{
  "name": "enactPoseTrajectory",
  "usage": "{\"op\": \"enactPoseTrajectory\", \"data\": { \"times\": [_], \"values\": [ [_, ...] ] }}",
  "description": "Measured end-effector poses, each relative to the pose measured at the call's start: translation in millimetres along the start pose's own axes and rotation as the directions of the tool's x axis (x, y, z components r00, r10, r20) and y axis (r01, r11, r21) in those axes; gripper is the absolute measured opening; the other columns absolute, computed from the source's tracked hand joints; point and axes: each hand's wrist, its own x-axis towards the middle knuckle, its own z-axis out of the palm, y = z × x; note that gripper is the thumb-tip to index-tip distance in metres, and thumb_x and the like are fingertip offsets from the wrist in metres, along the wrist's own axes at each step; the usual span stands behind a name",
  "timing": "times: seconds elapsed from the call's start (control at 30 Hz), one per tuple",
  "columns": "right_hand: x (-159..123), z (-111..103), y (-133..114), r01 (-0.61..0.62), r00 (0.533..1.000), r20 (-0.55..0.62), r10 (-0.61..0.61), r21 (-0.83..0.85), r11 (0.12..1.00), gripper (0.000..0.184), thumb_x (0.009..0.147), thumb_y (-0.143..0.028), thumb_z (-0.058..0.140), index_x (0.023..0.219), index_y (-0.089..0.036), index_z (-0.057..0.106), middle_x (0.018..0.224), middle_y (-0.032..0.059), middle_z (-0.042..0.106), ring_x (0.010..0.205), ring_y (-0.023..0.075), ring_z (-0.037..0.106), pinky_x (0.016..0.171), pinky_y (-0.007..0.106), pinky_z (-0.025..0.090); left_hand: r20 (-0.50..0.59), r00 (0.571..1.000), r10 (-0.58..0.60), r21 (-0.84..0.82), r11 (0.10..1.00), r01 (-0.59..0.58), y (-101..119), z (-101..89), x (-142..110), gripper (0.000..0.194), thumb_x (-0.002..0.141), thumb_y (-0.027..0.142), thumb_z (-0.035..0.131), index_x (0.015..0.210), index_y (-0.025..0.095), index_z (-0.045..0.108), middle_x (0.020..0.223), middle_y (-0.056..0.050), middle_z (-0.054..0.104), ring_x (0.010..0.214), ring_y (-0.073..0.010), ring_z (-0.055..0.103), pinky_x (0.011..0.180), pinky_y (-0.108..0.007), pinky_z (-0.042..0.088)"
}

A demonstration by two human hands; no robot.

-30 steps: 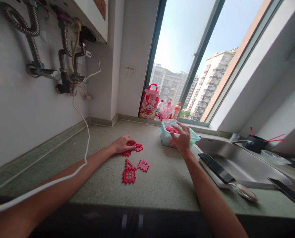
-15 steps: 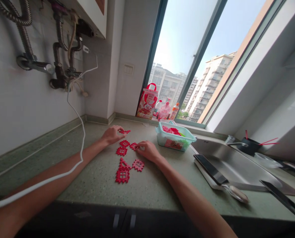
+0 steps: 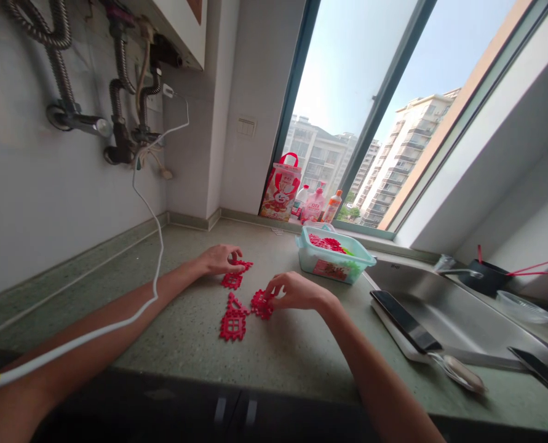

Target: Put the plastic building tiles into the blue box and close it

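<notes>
My left hand [image 3: 221, 258] pinches a red interlocking building tile [image 3: 243, 265] with toothed edges, low over the counter. Just in front of it lies a red square tile with window openings [image 3: 232, 281]. My right hand [image 3: 296, 290] has its thumb and fingertips closed on a red tile [image 3: 261, 304], right over or against another tile; the two overlap and I cannot tell them apart. Left of that, a red triangular tile [image 3: 235, 304] touches a square window tile [image 3: 232, 326], both flat on the counter.
A light-green plastic tub [image 3: 331, 266] of red and green pieces stands behind my right hand. At right are a dark phone [image 3: 405, 320] on a white block and a steel sink [image 3: 458, 307]. A white cable [image 3: 159, 246] hangs across my left forearm. Bottles [image 3: 313, 206] stand by the window.
My left hand has moved nearer with its tile, over the tiles in front of it. My right hand has drawn nearer and right, bringing its small tile to the one lying there.
</notes>
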Motion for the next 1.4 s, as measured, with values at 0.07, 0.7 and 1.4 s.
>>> {"op": "enactPoseTrajectory", "data": {
  "times": [0.07,0.7,1.4],
  "values": [
    [0.8,4.1,-8.6,-0.012,1.000,0.022,0.013,-0.045,0.999,0.012,0.082,-0.029,0.078,0.091,-0.024,0.081,0.089,0.0004,0.076,0.074,0.0150,0.067,0.068,0.024,0.047,-0.027,0.998,-0.051,0.016,0.999,0.052,0.5,2.1,0.9,0.059,0.072,0.065,0.075,0.113,0.023,0.073,0.095,-0.002,0.076,0.080,-0.0197,0.068,0.070,-0.027,0.045],
    [-8.9,-24.3,50.8,-0.133,0.765,-0.636,-0.096,-0.303,0.944,0.016,0.079,-0.024,0.072,0.094,-0.022,0.067,0.099,0.0046,0.067,0.087,0.0195,0.063,0.084,0.031,0.050,0.168,0.985,0.032,-0.182,0.983,-0.001,-9.9,-26.7,-1.6,0.061,0.066,0.044,0.076,0.122,0.019,0.075,0.092,-0.003,0.077,0.085,-0.0202,0.070,0.074,-0.026,0.051],
    [-42.0,-61.6,85.8,-0.445,0.296,-0.947,-0.128,-0.255,0.859,0.029,0.096,-0.040,0.056,0.098,-0.020,0.077,0.118,0.0134,0.071,0.111,0.0309,0.061,0.103,0.051,0.047,0.265,0.961,0.083,-0.105,0.993,-0.056,-1.1,-20.4,-9.1,0.048,0.067,0.046,0.081,0.108,0.022,0.080,0.098,-0.006,0.077,0.083,-0.0207,0.069,0.072,-0.026,0.050]
  ]
}}
